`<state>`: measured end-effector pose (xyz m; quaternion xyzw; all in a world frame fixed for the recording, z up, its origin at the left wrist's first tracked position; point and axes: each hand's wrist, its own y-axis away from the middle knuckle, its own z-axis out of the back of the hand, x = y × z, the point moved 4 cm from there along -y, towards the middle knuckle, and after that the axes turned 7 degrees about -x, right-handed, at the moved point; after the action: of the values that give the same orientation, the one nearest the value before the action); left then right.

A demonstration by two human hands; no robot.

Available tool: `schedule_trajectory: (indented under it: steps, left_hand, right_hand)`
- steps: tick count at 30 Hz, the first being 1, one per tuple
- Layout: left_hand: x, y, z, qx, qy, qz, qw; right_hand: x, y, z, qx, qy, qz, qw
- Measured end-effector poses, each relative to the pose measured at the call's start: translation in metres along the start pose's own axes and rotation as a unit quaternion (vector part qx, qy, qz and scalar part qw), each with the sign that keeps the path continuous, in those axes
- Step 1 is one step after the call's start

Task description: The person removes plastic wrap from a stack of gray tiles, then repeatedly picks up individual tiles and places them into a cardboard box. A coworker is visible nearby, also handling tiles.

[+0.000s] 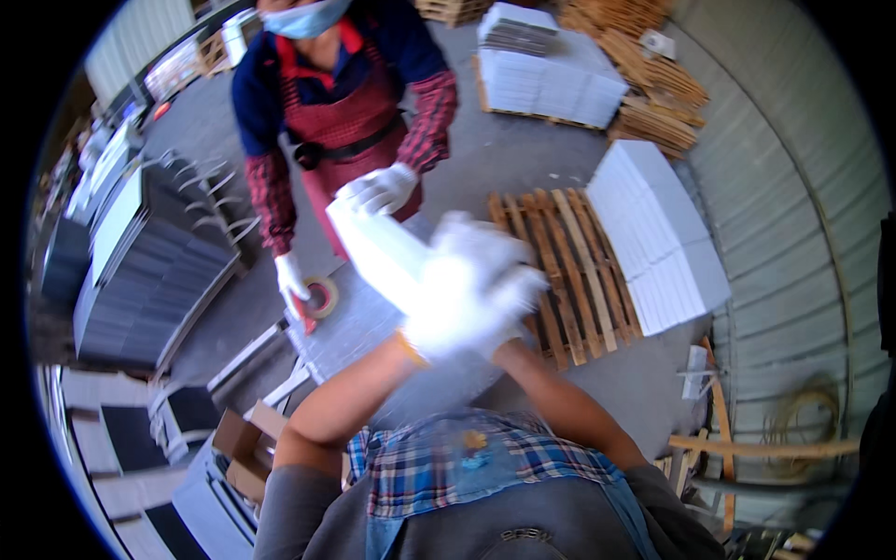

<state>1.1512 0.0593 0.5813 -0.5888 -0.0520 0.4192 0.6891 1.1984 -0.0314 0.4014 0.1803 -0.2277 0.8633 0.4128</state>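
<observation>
My left hand (453,303), in a white glove with a yellow cuff, is over the metal-topped table (359,322), smeared by motion. It overlaps the near end of a long white box (378,257); whether it grips the box cannot be made out. My right hand (515,294), also white-gloved, is close against the left one and partly hidden behind it, its fingers blurred. Across the table a co-worker's gloved hand (381,189) rests on the box's far end. That person's other gloved hand (290,277) holds a red tape dispenser (306,315) beside a tape roll (321,297).
A wooden pallet (560,271) lies to the right, bearing a stack of white boxes (658,238). More white stacks (551,79) stand at the back. Grey panels (154,271) fill the left side, and an open cardboard box (245,448) sits at lower left.
</observation>
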Motion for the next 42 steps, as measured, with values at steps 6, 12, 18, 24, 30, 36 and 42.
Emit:
schedule_trajectory:
  steps: [6, 12, 18, 24, 30, 36, 42]
  left_hand:
    - [-0.173, -0.045, -0.017, 0.006, 0.524, -0.009, 0.852]
    - [-0.193, -0.043, -0.057, 0.053, 0.607, -0.010, 0.793]
    - [-0.177, -0.039, -0.085, 0.074, 0.609, 0.052, 0.788]
    - [-0.089, 0.018, -0.064, -0.038, 0.497, 0.305, 0.812]
    - [0.071, 0.289, -0.124, -0.437, 0.447, 0.704, 0.338]
    - [0.147, 0.344, -0.205, -0.560, 0.466, 0.647, 0.227]
    - [0.172, 0.338, -0.211, -0.644, 0.399, 0.623, 0.195]
  right_hand:
    - [0.021, -0.007, 0.034, 0.036, 0.044, -0.065, 0.996]
    - [0.038, -0.010, 0.018, 0.064, 0.085, -0.002, 0.994]
    - [0.016, -0.025, 0.027, 0.099, 0.099, 0.025, 0.990]
    - [-0.021, -0.049, 0.053, 0.087, 0.089, -0.055, 0.991]
    - [-0.056, -0.073, 0.047, 0.132, 0.020, -0.050, 0.990]
    - [-0.088, -0.091, 0.048, 0.112, 0.005, -0.047, 0.993]
    - [-0.168, -0.122, 0.033, 0.185, -0.091, -0.120, 0.971]
